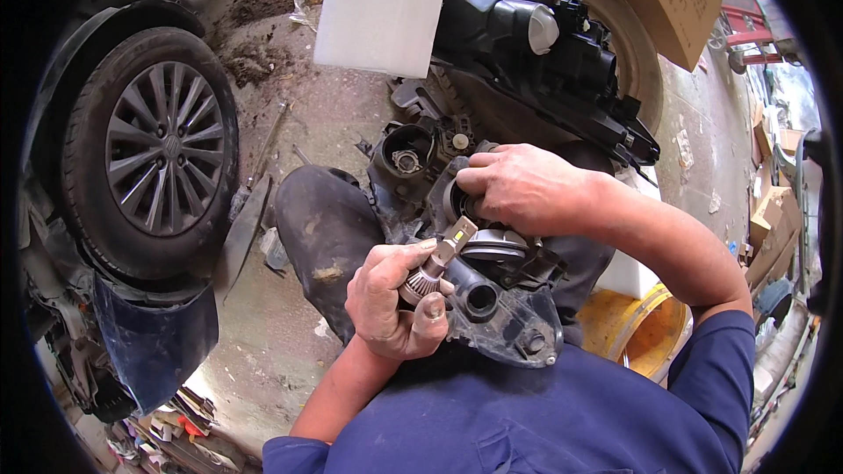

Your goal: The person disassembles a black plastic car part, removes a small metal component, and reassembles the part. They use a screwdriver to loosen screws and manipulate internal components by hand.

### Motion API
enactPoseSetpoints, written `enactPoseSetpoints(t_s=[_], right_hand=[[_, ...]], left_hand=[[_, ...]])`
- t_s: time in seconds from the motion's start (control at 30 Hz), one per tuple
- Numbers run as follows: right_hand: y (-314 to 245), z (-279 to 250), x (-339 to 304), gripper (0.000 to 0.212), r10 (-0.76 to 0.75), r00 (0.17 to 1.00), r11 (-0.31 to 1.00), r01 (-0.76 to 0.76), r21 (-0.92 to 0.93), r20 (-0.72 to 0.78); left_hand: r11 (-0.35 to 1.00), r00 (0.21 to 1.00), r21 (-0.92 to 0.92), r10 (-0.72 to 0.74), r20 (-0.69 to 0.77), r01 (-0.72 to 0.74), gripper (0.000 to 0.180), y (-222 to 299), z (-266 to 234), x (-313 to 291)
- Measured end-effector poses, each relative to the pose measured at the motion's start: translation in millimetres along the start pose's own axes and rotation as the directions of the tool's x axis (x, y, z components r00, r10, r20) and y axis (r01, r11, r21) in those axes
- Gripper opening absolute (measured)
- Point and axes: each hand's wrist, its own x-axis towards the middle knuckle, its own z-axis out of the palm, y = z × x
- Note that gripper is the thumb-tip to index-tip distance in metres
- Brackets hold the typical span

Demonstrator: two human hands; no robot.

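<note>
Left hand point(393, 305) grasps the bulb point(442, 257), likely light, stiff, fragile toward one o'clock; best held by its fins point(423, 283). Right hand point(524, 190): grip hidden, cannot tell.

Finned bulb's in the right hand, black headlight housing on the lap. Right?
Wrong hand: the head view shows the finned bulb in the left hand. The black headlight housing is on the lap, as you said.

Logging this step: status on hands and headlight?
Left hand gripping LED bulb. Right hand at round opening of headlight housing. Obstruction: right hand hides part of that opening.
</note>
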Motion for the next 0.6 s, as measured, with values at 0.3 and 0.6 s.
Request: enactPoseSetpoints(t_s=[0.3,0.6], right_hand=[[-22,-4,-31,0.018,0.305,0.898,0.952,-0.286,0.105,-0.318],[-75,21,-59,0.028,0.541,0.682,0.762,-0.149,0.63,-0.492]], left_hand=[[0.984,0.985,-0.052,-0.172,-0.021,0.171,0.052,12,-2,5],[0.919,0.869,-0.232,-0.382,-0.315,0.32,0.043,23,-22,41]])
